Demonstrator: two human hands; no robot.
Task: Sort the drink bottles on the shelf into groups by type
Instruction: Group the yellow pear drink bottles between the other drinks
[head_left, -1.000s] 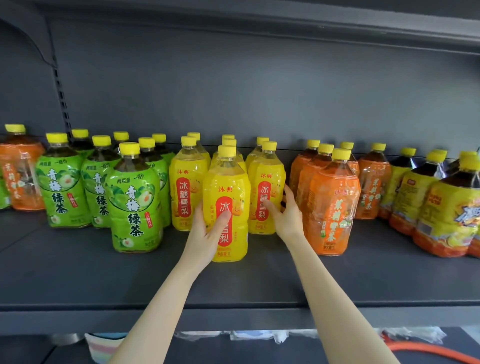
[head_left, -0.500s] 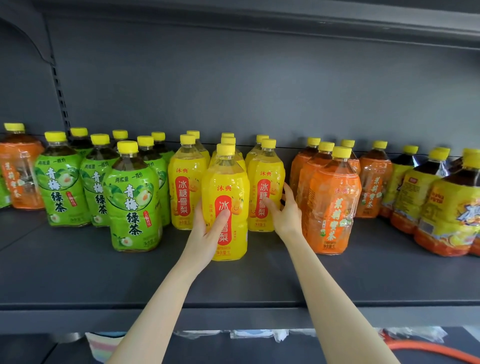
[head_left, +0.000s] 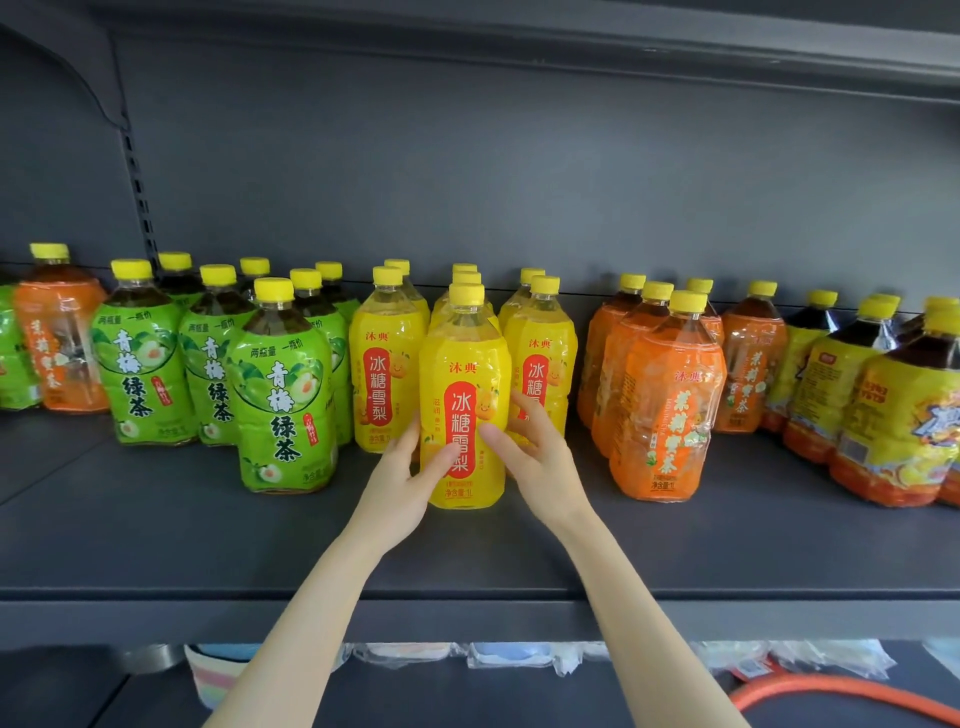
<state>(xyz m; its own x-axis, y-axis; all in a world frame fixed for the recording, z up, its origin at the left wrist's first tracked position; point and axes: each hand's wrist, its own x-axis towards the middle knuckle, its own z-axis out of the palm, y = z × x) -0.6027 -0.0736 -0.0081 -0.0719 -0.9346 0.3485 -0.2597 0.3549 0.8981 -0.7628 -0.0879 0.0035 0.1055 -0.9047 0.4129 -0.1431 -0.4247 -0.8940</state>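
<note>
Both hands clasp the front yellow pear-drink bottle (head_left: 464, 395), which stands upright on the dark shelf (head_left: 156, 540): the left hand (head_left: 402, 480) wraps its lower left side, the right hand (head_left: 535, 457) its right side. Left of this bottle stand green tea bottles (head_left: 283, 395); right of it, orange tea bottles (head_left: 667, 405).

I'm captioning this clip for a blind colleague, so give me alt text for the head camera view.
Two bare hands, left hand and right hand, clasp the front yellow-labelled plastic drink bottle standing on a dark grey metal shelf. Green-labelled bottles are grouped to its left, orange-labelled bottles to its right.
</note>
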